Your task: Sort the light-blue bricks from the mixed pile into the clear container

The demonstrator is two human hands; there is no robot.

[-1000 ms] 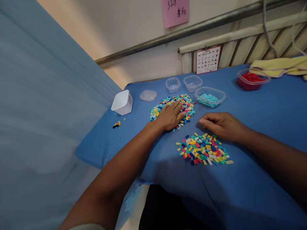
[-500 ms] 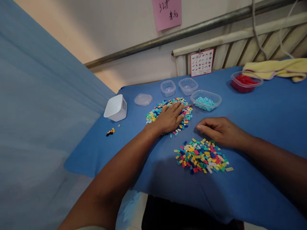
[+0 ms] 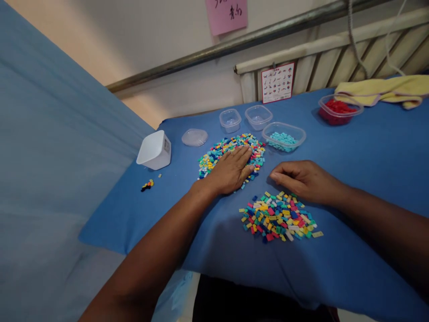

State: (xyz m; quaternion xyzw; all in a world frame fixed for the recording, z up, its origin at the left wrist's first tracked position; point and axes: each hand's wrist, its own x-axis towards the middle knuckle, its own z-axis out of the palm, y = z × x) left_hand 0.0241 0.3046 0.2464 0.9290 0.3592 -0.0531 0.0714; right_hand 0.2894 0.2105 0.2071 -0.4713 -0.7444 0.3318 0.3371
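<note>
My left hand (image 3: 231, 169) lies flat, palm down, on the far pile of small coloured building bricks (image 3: 214, 152), its fingers stretched out. Part of that pile is hidden under the palm. To the right, my right hand (image 3: 301, 179) rests on its side on the blue cloth, fingers curled in with thumb against them; whether anything small is inside cannot be seen. Just below it spreads a second pile of mixed bricks (image 3: 278, 217). A clear tub (image 3: 298, 142) with light blue bricks stands behind my right hand.
Two clear tubs (image 3: 230, 120) stand at the back, beside clear lids (image 3: 195, 137). A white bin (image 3: 154, 150) is at left, near a few loose dark and yellow bricks (image 3: 147, 185). A tub of red pieces (image 3: 338, 112), a yellow towel (image 3: 385, 91) and a picture card (image 3: 278, 82) line the back.
The view has shifted slightly. My left hand has slid a little toward me over the far pile, showing more bricks beyond the fingers. My right hand stays in place.
</note>
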